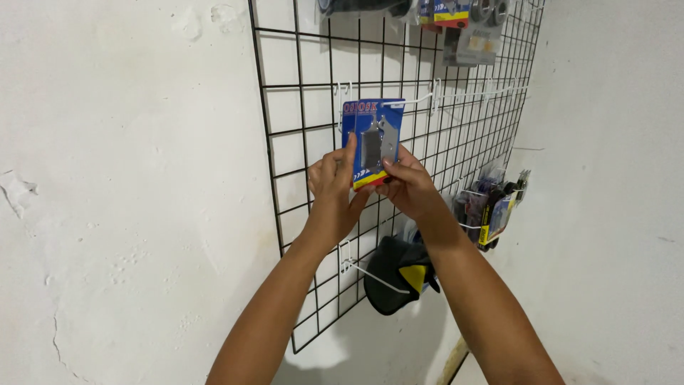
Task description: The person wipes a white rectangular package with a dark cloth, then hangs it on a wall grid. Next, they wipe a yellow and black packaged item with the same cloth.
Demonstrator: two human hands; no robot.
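Both my hands hold a small blue blister pack with a grey metal part inside and a red-and-yellow strip at its bottom. It is raised in front of a black wire grid panel on a white wall. My left hand grips its lower left edge, thumb up along the side. My right hand pinches the lower right corner. The pack's top is level with a white wire hook that sticks out of the grid.
More packaged parts hang on hooks at the grid's top and right side. A black-and-yellow item hangs below my wrists beside another white hook. Rough white wall spreads to the left.
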